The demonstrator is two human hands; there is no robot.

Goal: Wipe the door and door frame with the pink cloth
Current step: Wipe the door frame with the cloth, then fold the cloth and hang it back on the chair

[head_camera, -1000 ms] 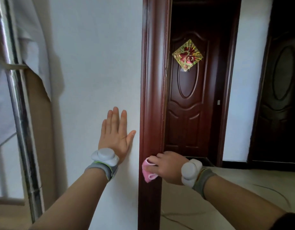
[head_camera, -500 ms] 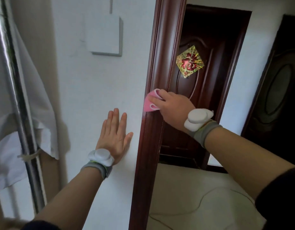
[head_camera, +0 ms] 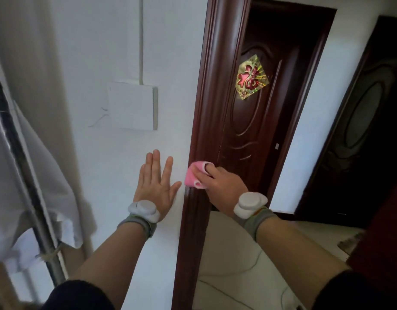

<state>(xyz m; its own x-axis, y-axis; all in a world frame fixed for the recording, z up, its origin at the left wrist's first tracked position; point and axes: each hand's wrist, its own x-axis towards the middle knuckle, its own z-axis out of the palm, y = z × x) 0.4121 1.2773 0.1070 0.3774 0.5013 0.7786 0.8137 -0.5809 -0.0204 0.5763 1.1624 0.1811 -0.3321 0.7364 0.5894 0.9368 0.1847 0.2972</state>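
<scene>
pink cloth [head_camera: 192, 176] bunched against dark-red door frame [head_camera: 206, 121]

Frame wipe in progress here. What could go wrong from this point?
The pink cloth, gripped by the right hand, sits at the outer edge of the door frame, so it may smear grime onto the white wall. The left hand lies flat beside it; a stroke could bump its thumb.

I see the frame [head_camera: 207, 108] as glossy, smooth dark wood; the cloth [head_camera: 191, 177] looks like soft pink fabric; the wall [head_camera: 81, 63] is matt white; the far sticker [head_camera: 251, 77] glitters like foil; the left pole [head_camera: 39, 220] is shiny metal.
</scene>
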